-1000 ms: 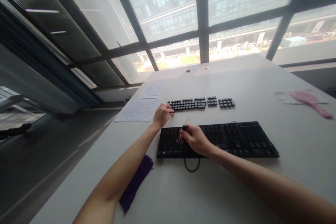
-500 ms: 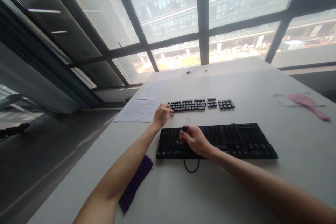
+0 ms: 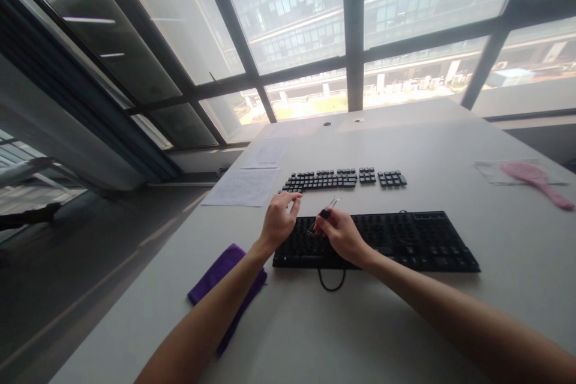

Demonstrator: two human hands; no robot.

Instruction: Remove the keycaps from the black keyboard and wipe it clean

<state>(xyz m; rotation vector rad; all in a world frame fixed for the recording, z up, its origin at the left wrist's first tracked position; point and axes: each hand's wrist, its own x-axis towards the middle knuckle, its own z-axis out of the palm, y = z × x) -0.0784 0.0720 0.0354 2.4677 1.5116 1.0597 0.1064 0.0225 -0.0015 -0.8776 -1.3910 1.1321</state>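
Observation:
A black keyboard [image 3: 418, 243] lies across the table with most of its upper keys stripped off and a row of keys along its front edge. Over its left part, my right hand [image 3: 344, 237] is closed around a keycap puller [image 3: 324, 213], a small black-handled tool with thin wire loops. My left hand [image 3: 279, 223] hovers at the keyboard's upper left corner, thumb and fingers apart and nothing seen between them. Just beyond that hand, loose black keycaps [image 3: 321, 180] lie in rows, grouped as on a keyboard.
A purple cloth [image 3: 216, 273] lies partly under my left forearm. Printed papers [image 3: 243, 187] are at the table's left edge. A pink hairbrush [image 3: 526, 171] rests on a pale sheet at the right. The keyboard's cable [image 3: 332, 289] loops out in front.
My left hand has drawn back from the keycap rows toward the keyboard, and its fingers have spread. My right hand and the puller have shifted slightly; the wire end tilts more rightward.

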